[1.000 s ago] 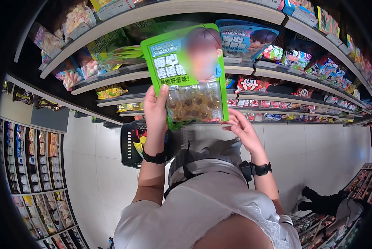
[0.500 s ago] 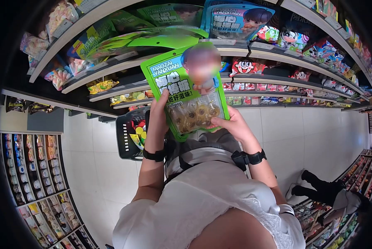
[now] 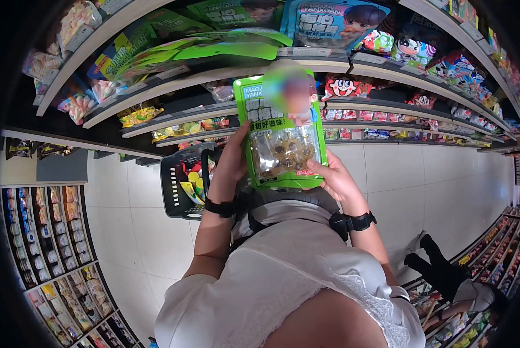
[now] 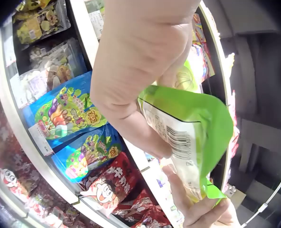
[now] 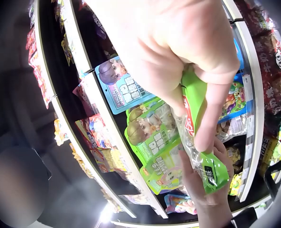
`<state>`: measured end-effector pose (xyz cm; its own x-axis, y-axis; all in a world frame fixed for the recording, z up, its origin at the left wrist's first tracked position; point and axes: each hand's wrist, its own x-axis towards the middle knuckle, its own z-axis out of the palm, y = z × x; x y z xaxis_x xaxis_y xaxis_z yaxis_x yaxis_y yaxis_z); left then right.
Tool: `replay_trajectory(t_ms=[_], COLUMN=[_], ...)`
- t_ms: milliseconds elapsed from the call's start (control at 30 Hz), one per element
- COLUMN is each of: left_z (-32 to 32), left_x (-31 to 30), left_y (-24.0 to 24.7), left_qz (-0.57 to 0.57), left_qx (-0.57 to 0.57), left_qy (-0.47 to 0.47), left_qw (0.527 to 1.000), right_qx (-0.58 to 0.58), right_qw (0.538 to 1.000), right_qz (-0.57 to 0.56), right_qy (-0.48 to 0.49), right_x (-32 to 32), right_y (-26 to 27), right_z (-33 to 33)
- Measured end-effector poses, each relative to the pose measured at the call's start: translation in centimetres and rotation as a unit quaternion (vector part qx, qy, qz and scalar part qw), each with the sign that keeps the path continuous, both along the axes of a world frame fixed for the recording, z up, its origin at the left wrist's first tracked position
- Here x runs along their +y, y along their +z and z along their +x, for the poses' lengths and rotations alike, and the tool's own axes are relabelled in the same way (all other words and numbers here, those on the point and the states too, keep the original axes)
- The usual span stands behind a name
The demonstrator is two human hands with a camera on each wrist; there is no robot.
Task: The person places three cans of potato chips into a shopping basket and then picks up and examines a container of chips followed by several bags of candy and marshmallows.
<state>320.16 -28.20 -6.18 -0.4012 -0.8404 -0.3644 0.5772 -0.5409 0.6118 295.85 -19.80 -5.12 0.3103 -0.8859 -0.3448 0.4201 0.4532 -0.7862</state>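
A green bag of lollipops (image 3: 286, 151) with a clear window is held upright in front of the body, below the shelf of similar bags. My left hand (image 3: 235, 155) grips its left edge, and my right hand (image 3: 339, 177) pinches the lower right corner, thumb over the window. In the left wrist view, the left hand (image 4: 140, 66) holds the bag's edge beside a white back label (image 4: 178, 145) with a barcode. From the right wrist, the right hand (image 5: 183, 42) has thumb and fingers on either side of the bag (image 5: 192, 92).
More green bags (image 3: 231, 49) and a blue one (image 3: 329, 26) stand on the shelf ahead. A black shopping basket (image 3: 170, 194) with colourful packets is at the left. Shelves (image 3: 45, 232) line the left side; another person (image 3: 445, 269) is at the lower right.
The lollipop bag has come down and away from the shelf, closer to the body. My right hand has moved from touching the lower corner to pinching it, thumb in front.
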Motion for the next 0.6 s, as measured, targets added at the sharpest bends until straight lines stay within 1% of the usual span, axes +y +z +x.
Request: replay_trajectory(t_ms=[33, 100, 133, 167, 233, 367, 600], left_z=[0.1, 0.2, 0.2, 0.1, -0.1, 0.1, 0.1], left_x=[0.1, 0.4, 0.6, 0.9, 1.1, 1.0, 0.7], left_y=[-0.1, -0.2, 0.0, -0.2, -0.7, -0.6, -0.8], left_qz=[0.0, -0.046, -0.032, -0.032, -0.117, -0.126, -0.13], left_qx=[0.0, -0.076, -0.084, -0.083, -0.137, -0.128, -0.146], left_qy=[0.001, -0.078, -0.106, -0.105, -0.155, -0.16, -0.169], left_qw=[1.0, 0.993, 0.99, 0.99, 0.971, 0.971, 0.966], right_qx=[-0.011, -0.004, 0.002, 0.003, 0.0, -0.004, 0.018], right_qw=[1.0, 0.999, 0.998, 0.998, 0.998, 0.999, 0.998], right_qz=[-0.002, 0.008, 0.017, 0.017, 0.021, 0.02, 0.029], right_qy=[-0.02, -0.037, -0.055, -0.055, -0.051, -0.04, -0.057], right_x=[-0.1, -0.4, -0.5, -0.5, -0.6, -0.4, -0.4], right_y=[-0.2, -0.1, 0.0, -0.1, -0.5, -1.0, -1.1], right_z=[0.0, 0.0, 0.1, 0.0, -0.3, -0.4, -0.4])
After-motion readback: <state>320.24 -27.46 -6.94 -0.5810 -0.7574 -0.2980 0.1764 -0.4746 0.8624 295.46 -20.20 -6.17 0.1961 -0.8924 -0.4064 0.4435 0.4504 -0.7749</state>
